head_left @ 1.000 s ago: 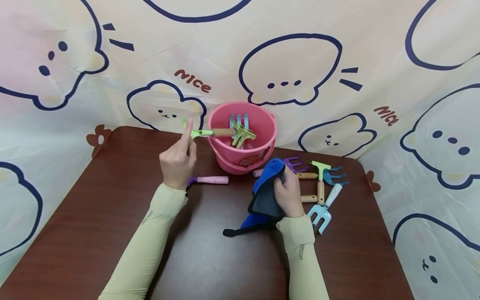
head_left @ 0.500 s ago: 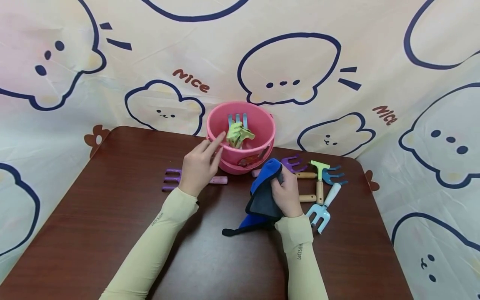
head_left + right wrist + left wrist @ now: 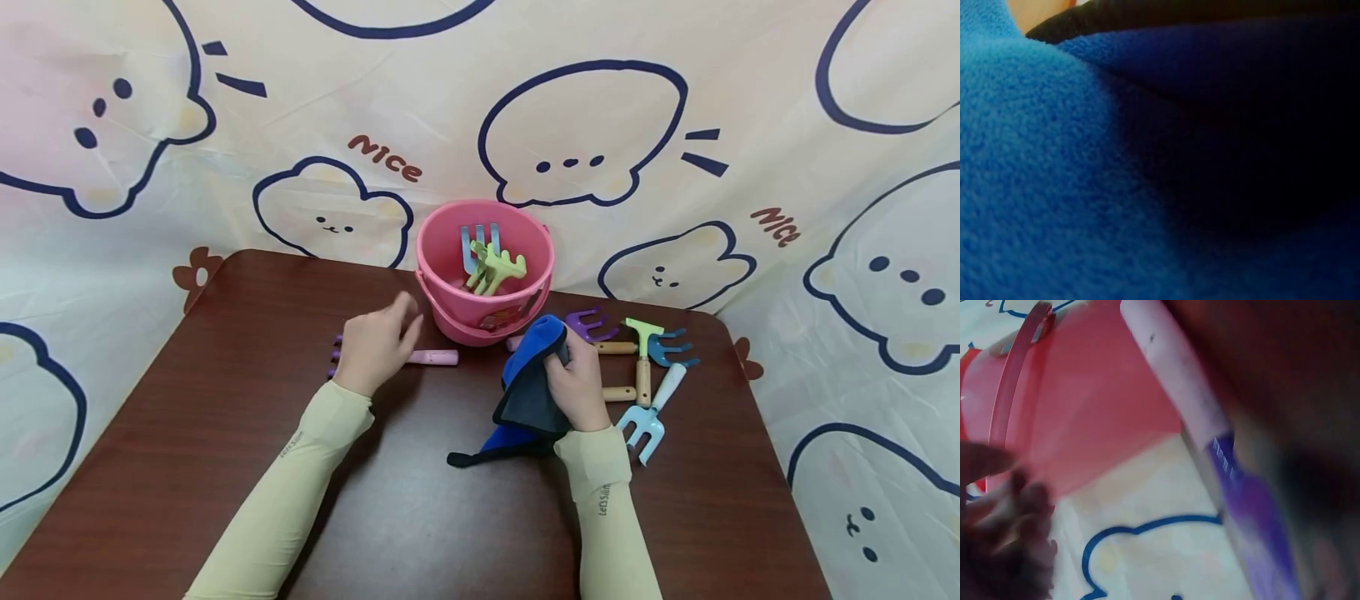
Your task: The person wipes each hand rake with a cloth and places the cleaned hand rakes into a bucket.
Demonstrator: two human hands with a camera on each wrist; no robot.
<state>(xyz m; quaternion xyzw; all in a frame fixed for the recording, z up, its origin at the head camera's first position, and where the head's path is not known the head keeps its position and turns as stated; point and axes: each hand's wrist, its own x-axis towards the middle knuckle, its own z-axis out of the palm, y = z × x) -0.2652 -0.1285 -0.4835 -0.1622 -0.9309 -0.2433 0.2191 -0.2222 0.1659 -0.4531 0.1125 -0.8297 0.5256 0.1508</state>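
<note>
My right hand point(image 3: 581, 387) grips a bunched cloth point(image 3: 528, 408), blue on one face and grey on the other, with black edging. Its blue pile point(image 3: 1035, 169) fills the right wrist view. My left hand point(image 3: 375, 346) holds nothing, its fingers loosely bent. It hovers over a purple toy fork whose pink handle point(image 3: 435, 357) lies on the table; the hand covers the fork's middle. Just beyond stands a pink bucket point(image 3: 457, 321). Inside it are green rake heads point(image 3: 501, 268) and a blue fork point(image 3: 480, 242), tines up. The left wrist view is blurred.
Right of the cloth lie several garden tools: a purple rake point(image 3: 592, 325), a green-headed tool point(image 3: 642, 333) with a wooden handle, a blue rake point(image 3: 667, 348) and a light blue fork point(image 3: 645, 429). A patterned cloth wall point(image 3: 570, 250) borders the table point(image 3: 187, 433).
My left hand has let a green tool with a wooden handle drop into the bucket, then drawn back left over the purple fork. My right hand keeps its grip on the cloth.
</note>
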